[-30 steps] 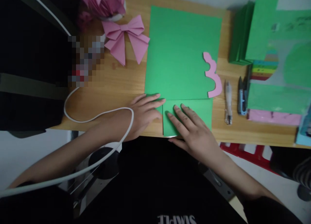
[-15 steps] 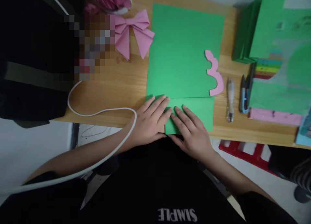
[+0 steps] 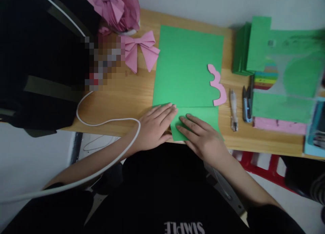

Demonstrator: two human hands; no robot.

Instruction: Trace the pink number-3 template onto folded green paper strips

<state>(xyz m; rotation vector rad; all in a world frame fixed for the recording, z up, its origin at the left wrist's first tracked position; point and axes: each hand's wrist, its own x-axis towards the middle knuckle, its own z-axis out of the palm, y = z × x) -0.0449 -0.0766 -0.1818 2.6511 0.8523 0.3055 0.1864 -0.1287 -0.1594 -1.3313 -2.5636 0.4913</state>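
Note:
A large sheet of green paper [image 3: 188, 68] lies on the wooden table, with a smaller green paper piece [image 3: 200, 115] along its near edge. My left hand [image 3: 156, 127] rests flat across the near left corner, fingers stretched out. On the smaller piece lies my right hand [image 3: 205, 136], its fingers extended and slightly apart, pressing on the surface. Whether the small piece is a fold of the sheet or separate, I cannot tell. A wavy pink paper cutout [image 3: 217, 87] sits near the sheet's right edge.
At the back left are a pink paper bow [image 3: 142, 51] and a heap of pink paper [image 3: 119, 9]. A pen [image 3: 234, 110], blue snips [image 3: 246, 107] and folded green paper [image 3: 242, 51] stand to the right. A white cable [image 3: 116, 120] crosses my left arm.
My right hand has shifted to the right across the small green piece, while my left hand stays flat at the corner. The camera view has tilted slightly.

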